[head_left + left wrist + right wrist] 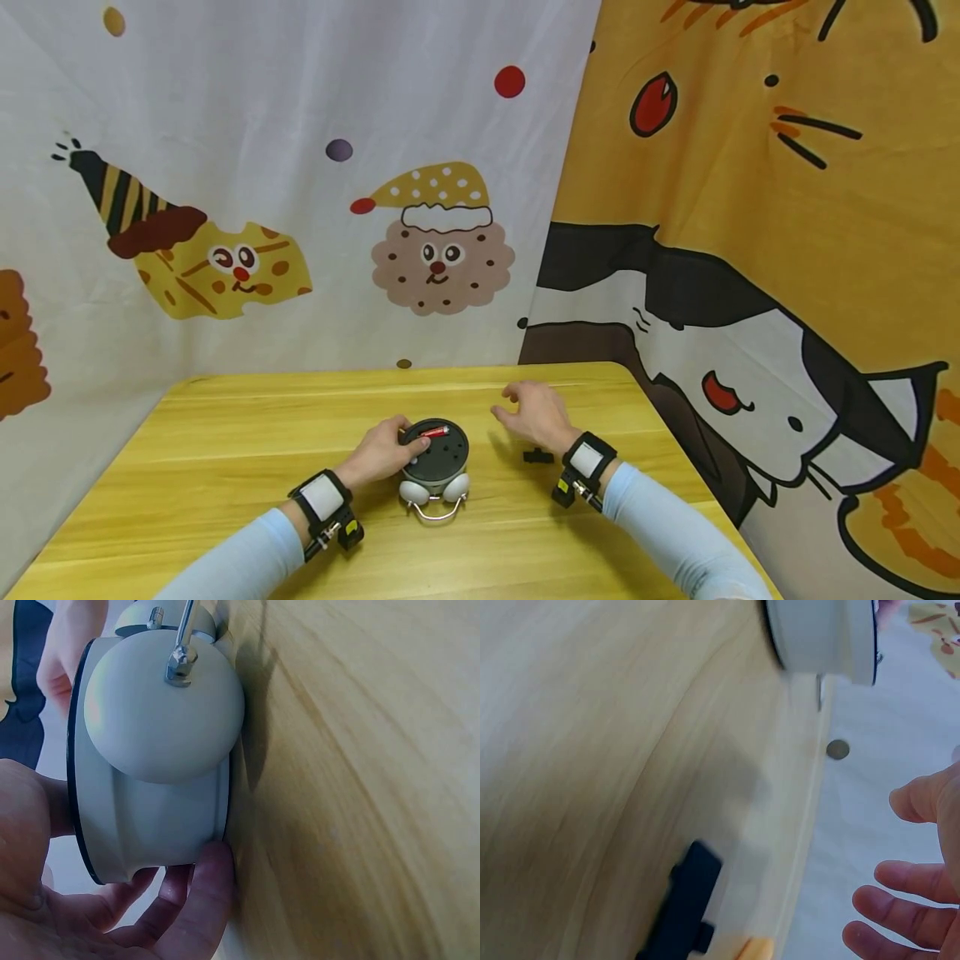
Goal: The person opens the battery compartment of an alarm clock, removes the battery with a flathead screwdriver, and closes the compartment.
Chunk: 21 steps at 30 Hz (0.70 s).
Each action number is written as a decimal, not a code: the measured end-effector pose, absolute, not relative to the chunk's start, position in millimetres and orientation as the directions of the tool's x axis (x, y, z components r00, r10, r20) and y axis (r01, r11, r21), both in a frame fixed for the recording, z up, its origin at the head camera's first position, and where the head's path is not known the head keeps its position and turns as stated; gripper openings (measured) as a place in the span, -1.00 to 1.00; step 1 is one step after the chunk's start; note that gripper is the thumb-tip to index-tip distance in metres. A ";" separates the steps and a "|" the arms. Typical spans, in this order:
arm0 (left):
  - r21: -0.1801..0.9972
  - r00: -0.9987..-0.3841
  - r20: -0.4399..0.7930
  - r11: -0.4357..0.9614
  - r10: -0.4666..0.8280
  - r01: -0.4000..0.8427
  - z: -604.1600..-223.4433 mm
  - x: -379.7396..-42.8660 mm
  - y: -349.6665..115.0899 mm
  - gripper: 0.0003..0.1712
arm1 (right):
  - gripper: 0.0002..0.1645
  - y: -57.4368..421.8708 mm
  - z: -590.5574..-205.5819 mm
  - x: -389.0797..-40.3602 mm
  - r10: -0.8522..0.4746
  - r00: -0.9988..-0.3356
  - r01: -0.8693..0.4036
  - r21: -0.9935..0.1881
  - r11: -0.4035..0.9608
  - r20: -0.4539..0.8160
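- Gripping the side of the alarm clock [165, 825], the left hand [378, 454] had its thumb on the dark back [448, 456]; the clock lay back-up on the counter [225, 433], bells [457, 487] toward the person.
- A slack grip could have let it rock, perhaps spilling the red battery [435, 432] (whether it was fully seated, I could not tell).
- The right hand [536, 412], empty with fingers loosely bent, hovered near a small black piece [537, 456]; a careless brush might have knocked that away.
- The clock looked pale and round, with dark edging and a metal handle [438, 518].
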<state>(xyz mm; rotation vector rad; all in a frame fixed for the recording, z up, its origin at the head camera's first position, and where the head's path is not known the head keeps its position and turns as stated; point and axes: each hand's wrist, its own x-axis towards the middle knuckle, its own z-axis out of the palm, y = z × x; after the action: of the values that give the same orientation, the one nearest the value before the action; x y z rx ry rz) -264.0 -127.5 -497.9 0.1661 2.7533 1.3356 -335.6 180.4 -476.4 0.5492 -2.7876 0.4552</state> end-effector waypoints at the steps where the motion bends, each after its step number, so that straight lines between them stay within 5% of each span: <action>1: 0.789 -0.991 -0.023 0.612 0.132 0.063 -498.5 -264.6 -127.5 -0.61 | -0.48 178.9 -475.3 -334.6 -0.330 -0.889 -0.415 -0.254 0.874 0.316; 21: 0.798 -0.991 -0.049 0.601 0.123 0.035 -497.7 -264.9 -129.1 -0.59 | -0.57 153.7 -461.3 -323.3 -0.434 -0.845 -0.528 -0.363 0.768 0.311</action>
<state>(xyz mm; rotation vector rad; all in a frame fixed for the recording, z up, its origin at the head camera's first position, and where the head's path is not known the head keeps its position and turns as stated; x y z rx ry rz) -264.9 -129.1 -497.7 0.1349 2.7213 1.3536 -323.3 153.7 -461.3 0.7587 -2.7539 0.6580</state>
